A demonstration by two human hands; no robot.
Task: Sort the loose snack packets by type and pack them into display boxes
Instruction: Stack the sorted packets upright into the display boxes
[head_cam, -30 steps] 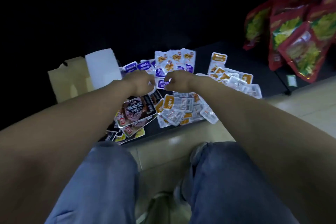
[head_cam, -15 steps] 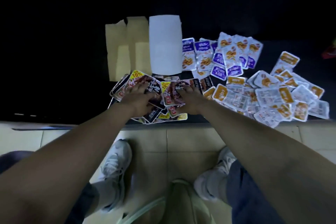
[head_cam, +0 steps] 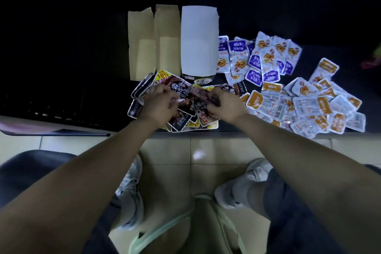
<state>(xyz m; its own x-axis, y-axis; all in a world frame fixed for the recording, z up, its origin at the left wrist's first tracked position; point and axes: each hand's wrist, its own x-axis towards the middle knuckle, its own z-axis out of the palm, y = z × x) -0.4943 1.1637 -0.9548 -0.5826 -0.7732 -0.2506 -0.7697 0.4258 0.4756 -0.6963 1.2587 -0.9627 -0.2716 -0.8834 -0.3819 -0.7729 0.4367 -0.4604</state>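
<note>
on the dark table (head_cam: 115, 109), left hand (head_cam: 159, 106) and right hand (head_cam: 225, 106) grip dark packets (head_cam: 181, 91).

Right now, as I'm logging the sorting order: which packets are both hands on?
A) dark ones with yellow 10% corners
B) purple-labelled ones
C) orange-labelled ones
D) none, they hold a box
A: the left hand and right hand both grip dark packets in the near pile, while the purple packets and orange packets lie apart to the right.

Left hand (head_cam: 159, 106) and right hand (head_cam: 225, 105) grip dark packets (head_cam: 181, 93) before the white box (head_cam: 199, 47); orange packets (head_cam: 255, 100) lie right
</note>
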